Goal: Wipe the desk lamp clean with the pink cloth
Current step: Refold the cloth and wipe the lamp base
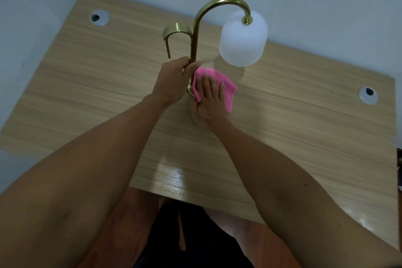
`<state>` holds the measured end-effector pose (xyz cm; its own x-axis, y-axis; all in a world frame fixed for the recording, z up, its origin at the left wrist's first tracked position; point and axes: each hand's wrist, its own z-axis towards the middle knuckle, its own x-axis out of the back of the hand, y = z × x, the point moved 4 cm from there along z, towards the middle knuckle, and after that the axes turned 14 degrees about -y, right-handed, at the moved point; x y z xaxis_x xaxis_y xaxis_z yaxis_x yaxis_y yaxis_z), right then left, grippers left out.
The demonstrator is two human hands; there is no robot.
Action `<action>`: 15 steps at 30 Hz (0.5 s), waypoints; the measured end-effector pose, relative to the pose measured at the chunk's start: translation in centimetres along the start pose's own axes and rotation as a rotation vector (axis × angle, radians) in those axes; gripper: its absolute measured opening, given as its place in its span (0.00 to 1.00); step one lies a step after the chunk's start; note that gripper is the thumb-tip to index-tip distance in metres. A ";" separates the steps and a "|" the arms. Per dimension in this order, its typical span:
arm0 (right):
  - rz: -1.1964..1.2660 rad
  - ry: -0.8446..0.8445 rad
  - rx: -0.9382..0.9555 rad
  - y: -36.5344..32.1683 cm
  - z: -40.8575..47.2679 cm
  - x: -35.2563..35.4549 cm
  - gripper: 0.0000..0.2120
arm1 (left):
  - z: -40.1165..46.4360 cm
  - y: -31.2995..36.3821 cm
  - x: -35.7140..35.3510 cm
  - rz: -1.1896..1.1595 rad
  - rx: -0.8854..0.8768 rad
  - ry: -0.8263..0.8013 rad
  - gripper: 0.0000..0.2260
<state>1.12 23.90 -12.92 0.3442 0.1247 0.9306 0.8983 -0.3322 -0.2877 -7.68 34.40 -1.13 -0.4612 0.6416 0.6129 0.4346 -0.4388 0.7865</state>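
Two bare forearms reach in from the near edge of the bench (293, 137), over dark clothing and a reddish-brown floor below that edge. The left hand (174, 80) is wrapped around the lower stem of the desk lamp (195, 35), fingers and thumb curled round the brass tube just above its foot. The right hand (210, 102) lies flat, fingers straight and slightly spread, pressing the pink cloth (219, 85) down at the lamp's foot; the cloth covers most of the foot, so only a sliver of brass rim shows beside it.

There is one lamp, one cloth and one wooden bench. The lamp stands about midway along the bench, nearer the far edge than the near one. Its stem rises upright, so the long axis is vertical, then arches over toward the right end of the bench and turns down into one frosted white shade (243, 39) whose open mouth faces the bench top. One shorter brass hook (176, 32) branches off the stem and curls toward the left end.

Two round cable holes sit in the bench: one (99, 18) near the far left corner, one (368, 95) near the right edge. A pale wall stands behind the far edge.
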 end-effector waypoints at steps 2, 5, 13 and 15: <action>-0.029 -0.022 0.002 0.7 1.3 0.4 0.31 | 0.1 0.0 -0.1 0.026 -0.017 -0.003 0.16; -0.078 -0.051 0.006 1.3 1.9 0.6 0.33 | 0.2 -0.1 -0.1 0.016 -0.014 -0.012 0.17; -0.082 -0.078 -0.014 0.6 0.6 0.1 0.33 | 0.4 -0.1 0.1 0.014 -0.010 -0.040 0.17; -0.060 -0.124 -0.060 1.2 2.0 0.7 0.33 | 0.6 -0.3 0.0 0.012 -0.005 -0.063 0.18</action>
<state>2.96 25.44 -13.03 0.3252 0.2595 0.9094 0.9015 -0.3755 -0.2152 -7.32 34.94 -1.39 -0.4063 0.6744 0.6165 0.4360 -0.4498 0.7795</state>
